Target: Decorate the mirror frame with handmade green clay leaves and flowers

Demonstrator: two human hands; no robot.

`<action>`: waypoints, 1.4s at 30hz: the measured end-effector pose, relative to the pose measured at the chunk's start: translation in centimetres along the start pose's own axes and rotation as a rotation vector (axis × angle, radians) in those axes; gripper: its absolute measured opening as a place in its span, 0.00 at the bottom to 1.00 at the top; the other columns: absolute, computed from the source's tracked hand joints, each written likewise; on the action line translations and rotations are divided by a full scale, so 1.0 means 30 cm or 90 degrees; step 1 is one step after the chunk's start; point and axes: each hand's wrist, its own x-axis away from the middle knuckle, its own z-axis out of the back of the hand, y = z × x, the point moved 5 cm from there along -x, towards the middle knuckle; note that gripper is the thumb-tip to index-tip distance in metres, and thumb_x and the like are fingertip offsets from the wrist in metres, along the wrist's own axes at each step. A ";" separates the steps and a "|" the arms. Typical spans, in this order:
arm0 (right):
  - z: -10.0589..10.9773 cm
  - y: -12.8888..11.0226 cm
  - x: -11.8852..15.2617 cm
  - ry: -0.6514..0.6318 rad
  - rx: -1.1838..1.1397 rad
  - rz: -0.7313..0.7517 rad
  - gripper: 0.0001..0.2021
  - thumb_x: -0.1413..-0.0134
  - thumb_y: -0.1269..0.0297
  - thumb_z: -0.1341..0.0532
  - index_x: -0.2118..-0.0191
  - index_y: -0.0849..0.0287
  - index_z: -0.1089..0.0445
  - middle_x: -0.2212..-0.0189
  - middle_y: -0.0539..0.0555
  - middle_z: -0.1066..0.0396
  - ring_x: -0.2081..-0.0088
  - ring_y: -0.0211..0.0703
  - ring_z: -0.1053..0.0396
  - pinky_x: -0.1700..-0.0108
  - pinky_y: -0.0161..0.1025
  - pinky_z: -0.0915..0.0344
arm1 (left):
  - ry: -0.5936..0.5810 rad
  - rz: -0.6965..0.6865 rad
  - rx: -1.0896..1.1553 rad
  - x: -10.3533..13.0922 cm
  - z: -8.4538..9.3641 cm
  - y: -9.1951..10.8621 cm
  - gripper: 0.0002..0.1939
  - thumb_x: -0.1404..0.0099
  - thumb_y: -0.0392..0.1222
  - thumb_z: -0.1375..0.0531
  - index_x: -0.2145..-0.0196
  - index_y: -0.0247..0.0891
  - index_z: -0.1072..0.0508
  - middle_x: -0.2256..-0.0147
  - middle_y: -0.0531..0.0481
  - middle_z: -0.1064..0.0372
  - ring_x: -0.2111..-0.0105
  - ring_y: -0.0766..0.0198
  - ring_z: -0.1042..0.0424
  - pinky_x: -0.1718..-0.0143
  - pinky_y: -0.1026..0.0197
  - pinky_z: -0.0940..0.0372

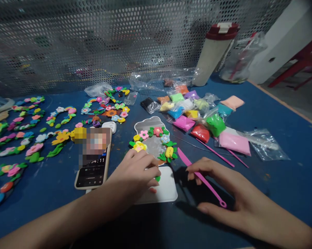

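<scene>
My left hand point(139, 171) is closed, fingers curled down over a white board point(168, 188). A bit of green clay point(158, 178) shows at its fingertips, partly hidden by them. Just below them lies a small orange-red clay piece point(153, 190). Beyond the board is a wavy-edged mirror point(152, 147), decorated with clay flowers, leaves and a yellow figure point(169, 152); my left hand covers its lower left part. A pink plastic clay knife point(209, 186) passes between the fingers of my right hand point(223, 185), its blade pointing at the mirror. The right thumb stands apart from it.
A phone point(92, 173) lies left of my left hand. Several clay-decorated pieces point(60, 138) fill the left side. Bagged coloured clay point(184, 122), pink tools point(217, 154) and plastic bags lie back right. A tumbler point(213, 55) stands by the perforated metal panel point(93, 41).
</scene>
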 end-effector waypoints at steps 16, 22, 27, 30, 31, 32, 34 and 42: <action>-0.070 -0.062 -0.111 -0.261 0.052 0.068 0.10 0.37 0.64 0.50 0.70 0.56 0.38 0.73 0.46 0.34 0.70 0.33 0.36 0.66 0.30 0.41 | 0.063 0.021 0.014 0.018 -0.014 -0.005 0.15 0.48 0.40 0.32 0.62 0.43 0.29 0.62 0.53 0.31 0.62 0.61 0.36 0.62 0.58 0.50; -0.086 -0.109 -0.133 -0.350 0.160 0.114 0.09 0.40 0.70 0.48 0.72 0.57 0.38 0.76 0.45 0.35 0.75 0.33 0.38 0.69 0.32 0.41 | 0.087 0.025 0.094 0.020 -0.006 -0.007 0.09 0.45 0.36 0.35 0.65 0.44 0.28 0.62 0.53 0.33 0.62 0.63 0.36 0.61 0.59 0.50; -0.064 -0.140 -0.137 -0.272 0.115 0.178 0.09 0.40 0.71 0.48 0.71 0.57 0.36 0.76 0.47 0.34 0.73 0.36 0.36 0.67 0.33 0.39 | 0.083 0.030 0.173 0.019 0.013 0.001 0.04 0.41 0.34 0.39 0.71 0.43 0.28 0.65 0.55 0.33 0.62 0.65 0.37 0.61 0.59 0.49; -0.052 -0.129 -0.139 -0.188 0.031 0.164 0.06 0.41 0.72 0.48 0.63 0.58 0.35 0.70 0.50 0.31 0.69 0.36 0.33 0.66 0.32 0.37 | 0.100 0.051 0.192 0.010 0.033 0.004 0.06 0.41 0.32 0.41 0.72 0.41 0.29 0.67 0.55 0.33 0.65 0.65 0.37 0.63 0.60 0.48; -0.051 -0.120 -0.140 -0.161 0.001 0.159 0.06 0.41 0.73 0.48 0.61 0.58 0.35 0.69 0.50 0.31 0.68 0.35 0.33 0.66 0.31 0.37 | 0.104 0.063 0.199 0.006 0.038 0.004 0.07 0.41 0.31 0.41 0.73 0.41 0.29 0.68 0.55 0.33 0.65 0.65 0.37 0.64 0.60 0.47; -0.051 -0.110 -0.141 -0.136 -0.025 0.157 0.07 0.41 0.73 0.48 0.61 0.58 0.35 0.68 0.50 0.31 0.68 0.35 0.33 0.65 0.31 0.37 | 0.106 0.074 0.208 0.002 0.042 0.004 0.07 0.41 0.30 0.41 0.73 0.40 0.28 0.69 0.54 0.33 0.65 0.65 0.37 0.64 0.60 0.46; -0.055 -0.088 -0.143 -0.085 -0.058 0.160 0.06 0.42 0.74 0.47 0.63 0.58 0.35 0.69 0.50 0.31 0.68 0.35 0.33 0.65 0.31 0.36 | 0.099 0.084 0.229 -0.002 0.046 0.001 0.06 0.41 0.31 0.40 0.74 0.39 0.29 0.69 0.53 0.33 0.65 0.64 0.36 0.63 0.60 0.44; -0.080 0.013 -0.103 0.108 -0.077 0.023 0.04 0.44 0.72 0.43 0.67 0.56 0.33 0.72 0.48 0.28 0.71 0.35 0.30 0.70 0.30 0.35 | 0.033 0.034 -0.040 0.012 0.067 -0.036 0.11 0.36 0.36 0.44 0.56 0.45 0.31 0.64 0.50 0.35 0.65 0.60 0.39 0.68 0.59 0.49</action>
